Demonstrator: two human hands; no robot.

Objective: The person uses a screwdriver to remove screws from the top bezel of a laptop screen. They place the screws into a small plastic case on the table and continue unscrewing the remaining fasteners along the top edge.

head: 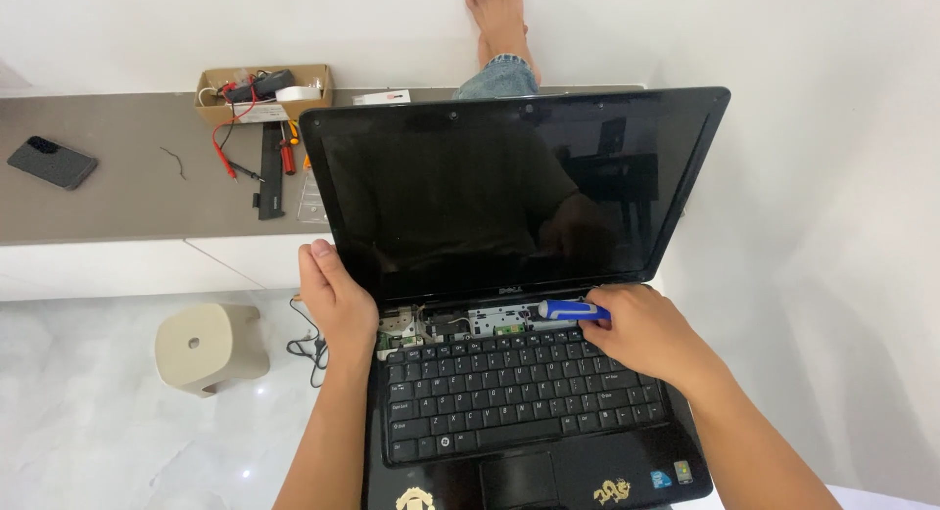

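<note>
We see the left hand gripping the left edge of the glossy black open laptop, seemingly to steady it; the right hand is closed around a blue-handled screwdriver laid along the exposed hinge strip, where the cover above the black keyboard is off, showing green boards; far left on the grey worktop sits a cardboard box of tools.

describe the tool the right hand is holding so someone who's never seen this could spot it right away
Start at the open black laptop. In the exposed strip between screen and keyboard, the right hand holds a blue-handled screwdriver lying sideways. It is the only bright blue thing there.
</note>
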